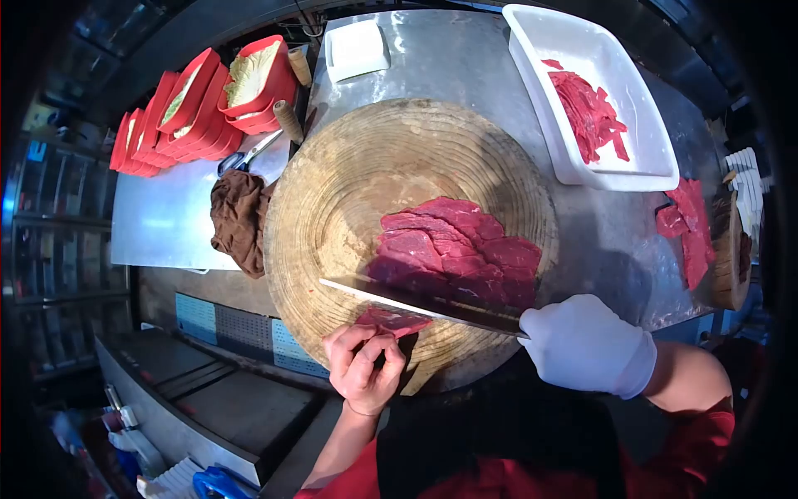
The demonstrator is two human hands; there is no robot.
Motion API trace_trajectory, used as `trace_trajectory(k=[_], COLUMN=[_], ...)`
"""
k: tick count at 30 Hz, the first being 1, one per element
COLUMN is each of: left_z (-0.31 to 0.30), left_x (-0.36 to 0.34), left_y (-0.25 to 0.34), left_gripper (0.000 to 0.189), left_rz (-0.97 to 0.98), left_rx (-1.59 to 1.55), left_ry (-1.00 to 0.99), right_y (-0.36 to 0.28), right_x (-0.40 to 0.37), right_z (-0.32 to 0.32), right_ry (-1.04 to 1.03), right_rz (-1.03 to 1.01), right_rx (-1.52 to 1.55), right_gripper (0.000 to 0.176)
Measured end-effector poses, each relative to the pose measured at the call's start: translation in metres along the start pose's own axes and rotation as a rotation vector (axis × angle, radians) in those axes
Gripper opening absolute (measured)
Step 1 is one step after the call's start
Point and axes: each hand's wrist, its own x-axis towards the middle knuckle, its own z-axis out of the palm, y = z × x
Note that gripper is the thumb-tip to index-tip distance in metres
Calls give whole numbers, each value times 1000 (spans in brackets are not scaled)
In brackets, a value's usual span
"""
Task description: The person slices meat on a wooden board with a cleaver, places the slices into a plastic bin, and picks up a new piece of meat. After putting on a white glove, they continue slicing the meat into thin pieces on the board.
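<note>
My right hand point(586, 345), in a white glove, grips the handle of a long-bladed knife point(399, 301). The blade points left across the round wooden chopping block point(324, 200), over the near side of the red meat slices point(453, 245). These overlap in a pile on the block. On the near side of the blade lies a smaller piece of red meat point(392, 321), partly covered by it. My bare left hand point(366, 366) is closed beside that piece at the block's near edge, fingers curled in. Whether its fingertips pinch the meat is hidden.
A white tub point(648, 141) with meat strips stands at back right; more meat point(694, 233) lies on the metal table point(449, 50). A white tray point(356, 48) is at the back. Left are stacked red containers point(195, 104), scissors point(249, 154) and a brown cloth point(237, 218).
</note>
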Motion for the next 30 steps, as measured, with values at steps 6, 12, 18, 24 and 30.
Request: trace_trajectory(k=[6, 12, 18, 24, 30], left_z=[-9, -9, -7, -12, -29], left_x=[-29, -75, -117, -99, -86], left_y=[-13, -32, -38, -23, -17], left_gripper=[35, 43, 37, 36, 35], left_rz=[-5, -95, -425, -331, -217], left_rx=[61, 183, 125, 71, -25], left_ry=[-22, -22, 52, 2, -17], right_y=[-23, -26, -29, -38, -43], right_x=[-21, -18, 4, 25, 43], right_z=[-19, -30, -30, -33, -30], right_ry=[54, -150, -203, -289, -284], right_rz=[-170, -136, -202, -150, -139], right_rx=[0, -44, -105, -92, -52], right_gripper=[10, 17, 19, 32, 25])
